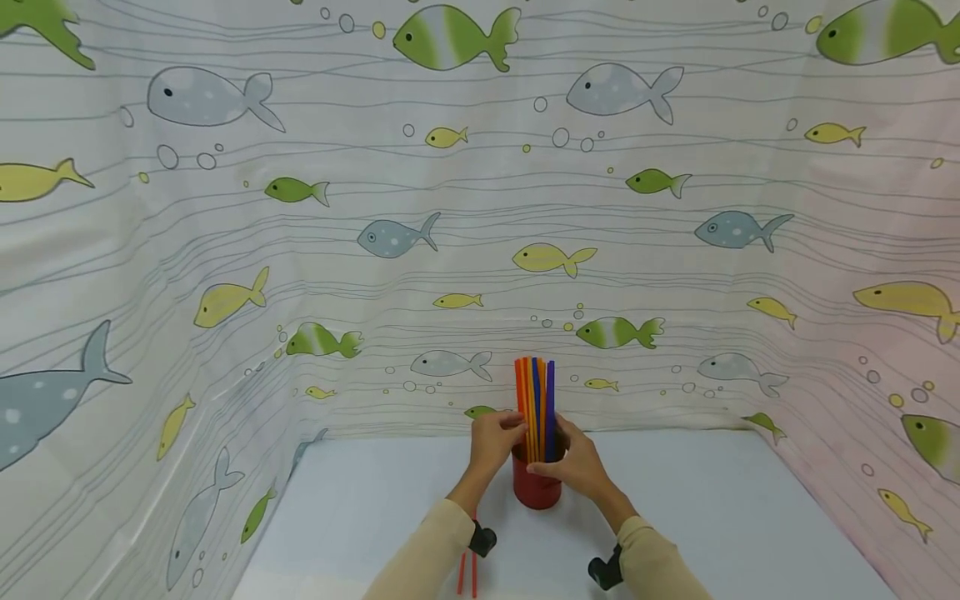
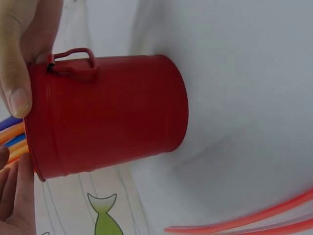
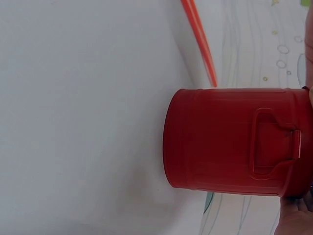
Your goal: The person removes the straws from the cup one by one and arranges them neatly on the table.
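**Red, cylindrical, metal-looking bucket upright between both hands**

On my head feed, the bucket stands on the smooth white table, holding a bundle of long, slim, straight sticks in red, orange, blue and purple that rise well above its rim. I see the right hand gripping the bucket at its upper right, thumb across the front of the rim and fingers on the far side. The left hand is at the bundle's left, fingertips against or just beside the sticks; I cannot tell whether it pinches any. Nearer me, partly below the left forearm, 2 loose, thin red sticks lie on the table. My right wrist feed shows a red wire handle on the bucket's side. Behind everything hangs a white sheet printed with green, yellow and grey-blue fish.
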The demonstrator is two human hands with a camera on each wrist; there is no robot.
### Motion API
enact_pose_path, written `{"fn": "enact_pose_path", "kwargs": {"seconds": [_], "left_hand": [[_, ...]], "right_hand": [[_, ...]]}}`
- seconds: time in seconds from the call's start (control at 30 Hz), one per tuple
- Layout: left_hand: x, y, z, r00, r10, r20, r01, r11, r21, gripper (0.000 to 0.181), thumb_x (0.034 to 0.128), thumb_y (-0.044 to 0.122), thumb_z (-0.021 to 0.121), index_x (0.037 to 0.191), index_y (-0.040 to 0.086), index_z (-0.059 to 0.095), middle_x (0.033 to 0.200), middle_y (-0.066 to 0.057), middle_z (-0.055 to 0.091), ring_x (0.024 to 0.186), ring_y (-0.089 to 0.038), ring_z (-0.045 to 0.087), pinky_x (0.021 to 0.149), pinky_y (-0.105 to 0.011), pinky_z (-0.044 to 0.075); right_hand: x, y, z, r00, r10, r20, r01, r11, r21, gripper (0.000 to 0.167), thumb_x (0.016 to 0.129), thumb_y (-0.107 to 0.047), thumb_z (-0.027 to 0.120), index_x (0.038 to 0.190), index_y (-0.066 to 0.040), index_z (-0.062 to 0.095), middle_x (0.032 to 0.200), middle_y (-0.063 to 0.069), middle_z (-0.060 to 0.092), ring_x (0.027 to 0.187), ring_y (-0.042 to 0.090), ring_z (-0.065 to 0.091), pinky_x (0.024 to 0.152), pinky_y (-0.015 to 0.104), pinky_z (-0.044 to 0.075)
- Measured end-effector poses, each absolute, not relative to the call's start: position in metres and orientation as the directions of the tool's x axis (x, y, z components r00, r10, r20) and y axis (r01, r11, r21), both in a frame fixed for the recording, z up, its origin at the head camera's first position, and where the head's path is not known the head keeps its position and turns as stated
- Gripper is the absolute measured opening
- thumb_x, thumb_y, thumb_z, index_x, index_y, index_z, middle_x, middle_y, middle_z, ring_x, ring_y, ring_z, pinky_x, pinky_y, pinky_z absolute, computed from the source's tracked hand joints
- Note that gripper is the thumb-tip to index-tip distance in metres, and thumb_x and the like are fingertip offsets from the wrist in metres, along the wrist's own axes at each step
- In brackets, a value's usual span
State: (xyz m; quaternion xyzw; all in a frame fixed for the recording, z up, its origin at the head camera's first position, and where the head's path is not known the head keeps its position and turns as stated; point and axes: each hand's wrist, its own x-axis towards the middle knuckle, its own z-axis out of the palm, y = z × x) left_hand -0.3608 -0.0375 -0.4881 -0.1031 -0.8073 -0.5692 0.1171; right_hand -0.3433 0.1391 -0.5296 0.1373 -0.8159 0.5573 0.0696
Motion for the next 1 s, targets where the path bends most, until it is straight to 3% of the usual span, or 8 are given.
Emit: {"fn": "enact_pose_path", "kwargs": {"seconds": [0.27, 0.6, 1.0], "left_hand": [[-0.365, -0.024, -0.488, -0.941, 0.008, 0.339, 0.318, 0.371, 0.872, 0.018, 0.0819, 0.006, 0.078, 0.097, -0.003, 0.074, 0.078, -0.005, 0.071, 0.062, -0.014, 0.068, 0.054, -0.020, 0.055], [-0.368, -0.016, -0.491, -0.951, -0.030, 0.306, 0.273, 0.378, 0.885, 0.013, 0.0829, 0.007, 0.078, 0.092, -0.001, 0.075, 0.075, -0.004, 0.070, 0.057, -0.021, 0.069, 0.048, -0.021, 0.054], [-0.368, -0.007, -0.495, -0.950, -0.036, 0.309, 0.257, 0.473, 0.843, 0.017, 0.0805, 0.012, 0.080, 0.091, 0.001, 0.073, 0.073, 0.001, 0.068, 0.053, -0.005, 0.061, 0.047, -0.019, 0.052]], "right_hand": [[-0.347, 0.140, -0.531, -0.953, -0.146, 0.266, -0.302, 0.357, -0.884, 0.108, 0.066, -0.032, 0.091, 0.153, -0.013, 0.031, 0.140, 0.007, 0.053, 0.119, 0.028, 0.057, 0.095, 0.047, 0.049], [-0.346, 0.137, -0.531, -0.944, -0.162, 0.287, -0.327, 0.344, -0.880, 0.108, 0.066, -0.036, 0.090, 0.153, -0.014, 0.031, 0.139, 0.008, 0.053, 0.118, 0.030, 0.058, 0.093, 0.047, 0.051], [-0.347, 0.140, -0.531, -0.952, -0.147, 0.269, -0.305, 0.379, -0.874, 0.100, 0.065, -0.041, 0.091, 0.147, -0.014, 0.040, 0.128, 0.002, 0.060, 0.109, 0.023, 0.061, 0.093, 0.045, 0.052]]}}
